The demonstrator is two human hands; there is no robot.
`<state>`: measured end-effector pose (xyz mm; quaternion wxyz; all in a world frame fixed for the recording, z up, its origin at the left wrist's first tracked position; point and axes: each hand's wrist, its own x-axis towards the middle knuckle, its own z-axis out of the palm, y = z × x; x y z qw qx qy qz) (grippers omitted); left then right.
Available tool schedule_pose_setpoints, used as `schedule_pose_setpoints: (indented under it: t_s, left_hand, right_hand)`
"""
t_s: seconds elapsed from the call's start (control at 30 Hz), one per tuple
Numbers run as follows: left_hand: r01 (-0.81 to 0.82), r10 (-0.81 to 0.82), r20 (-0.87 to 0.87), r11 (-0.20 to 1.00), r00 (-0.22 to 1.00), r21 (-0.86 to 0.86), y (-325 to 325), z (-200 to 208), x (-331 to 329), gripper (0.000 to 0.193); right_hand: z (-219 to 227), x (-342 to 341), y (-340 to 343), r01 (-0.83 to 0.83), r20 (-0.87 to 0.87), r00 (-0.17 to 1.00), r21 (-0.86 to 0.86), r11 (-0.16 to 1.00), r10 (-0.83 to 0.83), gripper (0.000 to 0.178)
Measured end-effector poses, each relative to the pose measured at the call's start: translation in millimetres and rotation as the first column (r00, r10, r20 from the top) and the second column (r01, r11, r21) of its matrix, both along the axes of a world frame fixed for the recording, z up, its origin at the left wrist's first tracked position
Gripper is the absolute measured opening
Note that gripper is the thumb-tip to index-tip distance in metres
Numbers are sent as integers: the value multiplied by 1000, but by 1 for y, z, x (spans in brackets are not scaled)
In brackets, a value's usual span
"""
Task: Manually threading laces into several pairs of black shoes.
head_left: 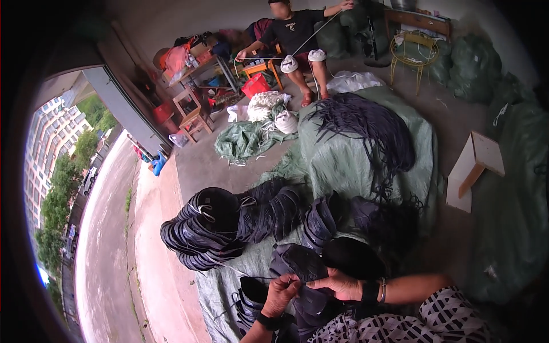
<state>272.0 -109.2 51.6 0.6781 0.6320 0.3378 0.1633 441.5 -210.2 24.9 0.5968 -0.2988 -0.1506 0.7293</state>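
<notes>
Low in the view, my left hand (280,294) and my right hand (340,284) are close together, thumbs and fingers pinched on a dark cloth piece (304,264) that looks like a shoe upper. Part of it is hidden by my fingers. More dark cloth (311,308) lies below my hands, over my patterned clothing. Beside my left hand stand a few dark nested uppers (249,300). Farther off, stacks of similar dark uppers (217,220) lie bundled with white ties. A round black piece (354,257) sits just beyond my right hand.
A green sack mound (366,171) bears a heap of dark laces (366,123). Across the room a seated person (294,34) stretches a white cord, with white bundles on the knees. A wooden stand (474,168) is at right, a wooden chair (193,111) near the doorway.
</notes>
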Motion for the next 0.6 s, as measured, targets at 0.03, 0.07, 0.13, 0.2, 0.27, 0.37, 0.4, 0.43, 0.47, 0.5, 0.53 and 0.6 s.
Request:
schedule_pose_setpoints:
  t_s: [0.03, 0.07, 0.13, 0.2, 0.27, 0.37, 0.4, 0.43, 0.47, 0.5, 0.53, 0.6]
  left_hand:
    - [-23, 22, 7, 999, 1000, 27, -2, -2, 1, 8]
    - [-59, 58, 14, 997, 998, 55, -3, -7, -4, 9]
    - [-20, 36, -90, 983, 995, 181, -3, -16, -11, 9]
    - [30, 29, -199, 957, 980, 288, -4, -9, -9, 10]
    - [222, -78, -355, 896, 931, 385, 1, 4, -9, 7]
    - [275, -253, -197, 957, 947, 94, 21, 8, -10, 9]
    - [311, -317, -35, 942, 948, -130, 27, 12, -8, 10]
    - [321, -333, -49, 932, 942, -167, 28, 17, -8, 16]
    - [329, -341, -49, 930, 939, -165, 30, 22, -6, 16]
    - [327, -358, -87, 911, 930, -251, 32, 26, -4, 18]
    - [319, -377, -124, 886, 918, -336, 34, 29, 0, 21]
    - [384, -445, -140, 865, 885, -322, 39, 29, 4, 22]
  right_hand:
    - [-3, 0, 0, 5, 5, 1000, 12, 1000, -5, 34]
    - [2, -2, 2, 30, 101, 994, 48, 998, -35, 32]
    - [3, 3, 6, 64, 195, 977, 94, 993, -82, 31]
    - [-1, 12, 7, -117, 552, 832, 273, 955, -56, 42]
    - [0, 19, 9, -102, 588, 798, 349, 932, -133, 39]
    - [2, 26, 12, -275, 658, 753, 298, 914, 12, 36]
    - [6, 23, 11, -274, 627, 778, 288, 917, 36, 35]
    - [8, 21, 11, -274, 593, 803, 278, 921, 60, 34]
    - [6, 21, 9, -266, 594, 803, 279, 923, 52, 34]
    - [2, 19, 5, -225, 560, 827, 258, 940, 44, 34]
    - [0, 20, 2, -184, 526, 850, 235, 954, 34, 34]
    - [3, 21, -2, -191, 511, 857, 207, 960, 60, 36]
